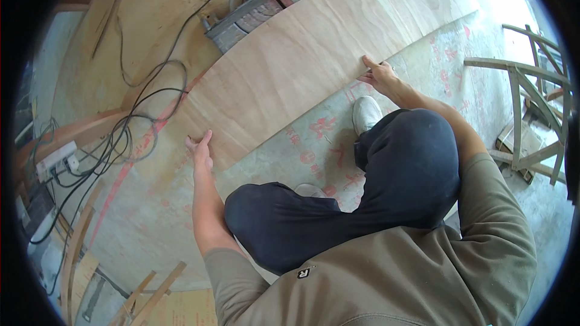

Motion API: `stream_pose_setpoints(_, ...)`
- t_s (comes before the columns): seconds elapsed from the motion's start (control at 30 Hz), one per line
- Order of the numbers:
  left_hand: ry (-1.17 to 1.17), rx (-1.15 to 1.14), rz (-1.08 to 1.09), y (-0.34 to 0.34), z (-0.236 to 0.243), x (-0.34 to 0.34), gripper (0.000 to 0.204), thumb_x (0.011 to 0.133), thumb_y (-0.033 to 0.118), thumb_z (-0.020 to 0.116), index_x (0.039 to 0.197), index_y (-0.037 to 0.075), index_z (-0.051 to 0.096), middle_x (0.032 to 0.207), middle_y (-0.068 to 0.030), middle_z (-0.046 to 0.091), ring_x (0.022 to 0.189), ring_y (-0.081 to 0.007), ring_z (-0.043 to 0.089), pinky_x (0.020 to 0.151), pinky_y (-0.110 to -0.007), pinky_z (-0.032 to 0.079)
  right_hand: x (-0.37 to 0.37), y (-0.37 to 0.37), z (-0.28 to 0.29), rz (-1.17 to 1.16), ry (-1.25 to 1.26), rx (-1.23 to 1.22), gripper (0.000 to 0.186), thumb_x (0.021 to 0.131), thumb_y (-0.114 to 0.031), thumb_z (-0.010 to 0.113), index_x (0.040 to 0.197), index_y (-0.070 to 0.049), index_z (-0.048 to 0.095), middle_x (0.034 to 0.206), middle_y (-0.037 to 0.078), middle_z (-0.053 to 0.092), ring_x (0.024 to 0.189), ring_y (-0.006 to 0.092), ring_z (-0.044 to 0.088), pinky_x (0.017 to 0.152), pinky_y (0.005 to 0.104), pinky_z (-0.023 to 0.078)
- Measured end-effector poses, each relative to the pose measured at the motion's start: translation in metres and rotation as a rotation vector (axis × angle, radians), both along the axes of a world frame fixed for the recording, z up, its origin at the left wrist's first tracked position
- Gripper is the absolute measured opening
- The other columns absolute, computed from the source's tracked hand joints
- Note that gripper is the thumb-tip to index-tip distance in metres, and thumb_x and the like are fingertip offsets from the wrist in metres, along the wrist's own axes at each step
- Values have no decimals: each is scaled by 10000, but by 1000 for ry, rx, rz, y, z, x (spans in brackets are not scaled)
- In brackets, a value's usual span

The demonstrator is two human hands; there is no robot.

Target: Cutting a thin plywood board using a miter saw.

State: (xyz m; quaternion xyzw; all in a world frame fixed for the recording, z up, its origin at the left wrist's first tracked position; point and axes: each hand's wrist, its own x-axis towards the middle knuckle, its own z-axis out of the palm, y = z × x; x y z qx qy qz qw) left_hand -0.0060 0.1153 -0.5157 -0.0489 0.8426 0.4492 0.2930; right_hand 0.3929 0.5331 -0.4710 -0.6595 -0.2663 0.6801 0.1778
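Observation:
A long, pale plywood board [290,60] lies slantwise in front of me, from the near left up to the far right. Its left end is gripped by my left hand [201,150], thumb on top and the other fingers partly hidden. Further right, my right hand [380,76] holds the near long edge, with the thumb over the top face and fingers tucked beneath. Just beyond the board's far edge stands a power saw [266,9] with a grey metal base, partly cut off by the top of the view.
Black cables [130,124] tangle at the left, beside a white power strip [57,160]. A wooden frame [519,93] stands at the right. Wood strips [157,293] lie lower left. My shoe [365,115] rests on the floor [314,145], which bears red marks.

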Motion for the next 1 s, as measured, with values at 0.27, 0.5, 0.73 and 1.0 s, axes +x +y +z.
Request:
stream_pose_setpoints(0.27, 34, -80, -25, 25, 18, 16, 1012, 748, 202, 861, 1487, -23, 206, 1445, -201, 388, 1293, -298, 430, 1096, -400, 359, 21, 18, -8, 77, -68, -29, 453, 879, -280, 756, 1085, 44, 514, 949, 141, 559, 751, 270, 622, 714, 430, 622)
stream_pose_setpoints(0.5, 135, -68, -18, 23, 27, 21, 984, 716, 171, 883, 1469, -16, 278, 1438, -195, 404, 1231, -304, 501, 1013, -410, 458, 22, 28, -7, 79, -801, 310, 904, 732, -353, 870, 1410, -20, 373, 1328, 237, 478, 1209, 384, 516, 982, 506, 503)
stream_pose_setpoints(0.73, 26, -144, 38, 46, 26, 22, 993, 718, 170, 883, 1486, 17, 271, 1450, -177, 393, 1266, -297, 471, 1049, -408, 428, 92, 153, 10, 627, -812, 644, 1137, 630, -527, 878, 1473, 9, 337, 1506, 235, 343, 1413, 346, 321, 1147, 402, 327)
stream_pose_setpoints(1.0, -27, 1, 139, 11, 2, 9, 1006, 688, 152, 887, 1464, -21, 270, 1414, -177, 400, 1254, -296, 464, 1040, -398, 429, 79, 156, -15, 666, -680, 485, 1026, 576, -436, 937, 1323, 80, 460, 1277, 191, 555, 1161, 268, 557, 989, 378, 468)
